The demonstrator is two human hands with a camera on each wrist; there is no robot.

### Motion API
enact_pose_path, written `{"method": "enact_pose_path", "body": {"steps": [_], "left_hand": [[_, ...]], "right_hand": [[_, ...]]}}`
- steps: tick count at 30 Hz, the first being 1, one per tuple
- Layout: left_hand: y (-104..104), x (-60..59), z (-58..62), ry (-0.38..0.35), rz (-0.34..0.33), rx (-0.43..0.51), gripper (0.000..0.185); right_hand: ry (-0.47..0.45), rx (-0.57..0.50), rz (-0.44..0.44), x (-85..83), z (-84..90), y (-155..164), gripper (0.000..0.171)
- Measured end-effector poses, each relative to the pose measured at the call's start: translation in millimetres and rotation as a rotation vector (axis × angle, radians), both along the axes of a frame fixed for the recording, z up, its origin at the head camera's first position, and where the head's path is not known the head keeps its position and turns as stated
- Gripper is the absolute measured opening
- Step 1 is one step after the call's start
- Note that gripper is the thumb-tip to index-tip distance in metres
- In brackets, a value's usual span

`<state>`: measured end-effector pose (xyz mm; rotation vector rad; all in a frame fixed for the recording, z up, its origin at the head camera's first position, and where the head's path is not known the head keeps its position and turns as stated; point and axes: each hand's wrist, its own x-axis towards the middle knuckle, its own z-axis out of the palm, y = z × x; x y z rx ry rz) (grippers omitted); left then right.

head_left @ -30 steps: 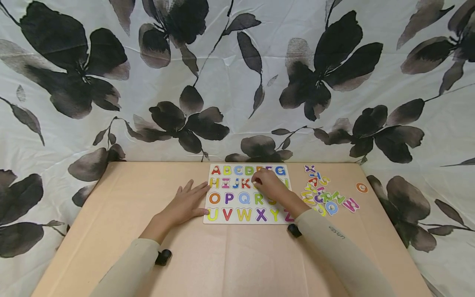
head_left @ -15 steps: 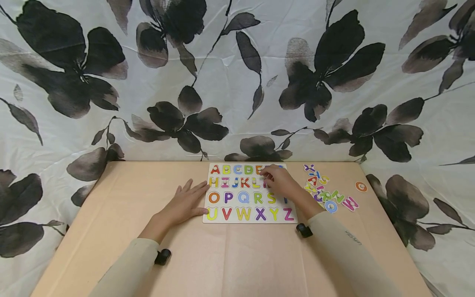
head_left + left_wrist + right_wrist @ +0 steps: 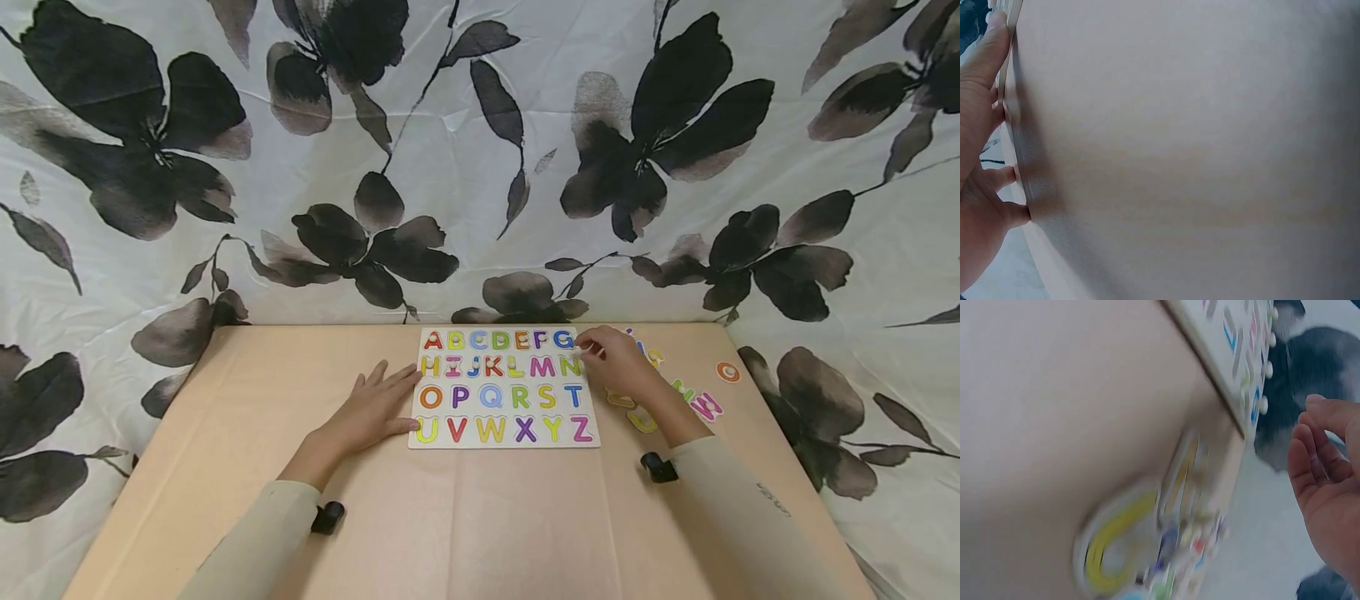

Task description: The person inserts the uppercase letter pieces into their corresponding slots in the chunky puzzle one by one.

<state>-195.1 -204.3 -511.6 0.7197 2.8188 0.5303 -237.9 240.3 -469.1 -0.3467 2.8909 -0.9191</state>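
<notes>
A white alphabet puzzle board (image 3: 502, 440) lies flat on the tan table (image 3: 480, 517), with coloured letters A to Z filling its rows. My left hand (image 3: 386, 396) rests flat on the table, straight fingers touching the board's left edge (image 3: 1009, 94). My right hand (image 3: 600, 354) hovers by the board's upper right corner, near G and N, fingers relaxed and empty. In the right wrist view the hand (image 3: 1325, 469) is loose beside the board's edge (image 3: 1235, 394). A pile of loose letters (image 3: 693, 402) lies just right of the board, partly hidden by the right hand.
A single orange round letter (image 3: 727, 372) sits apart at the table's far right. A white cloth with black flowers (image 3: 480, 167) hangs behind and around the table. The loose letters (image 3: 1141, 544) look blurred in the right wrist view.
My right hand has moved from the middle of the board to its upper right corner, uncovering the letters it hid. The left hand has stayed put.
</notes>
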Motion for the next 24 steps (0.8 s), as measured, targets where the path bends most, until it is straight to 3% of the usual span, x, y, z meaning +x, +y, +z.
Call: {"method": "enact_pose_path", "body": {"steps": [11, 24], "left_hand": [[1.2, -2.4, -0.2, -0.006, 0.004, 0.004, 0.091], [0.0, -0.6, -2.6, -0.002, 0.008, -0.002, 0.090]], "right_hand": [[0.032, 0.070, -0.071, 25.4, 0.0, 80.2, 0.022], [-0.018, 0.097, -0.269, 66.5, -19.9, 157.8, 0.027]]}}
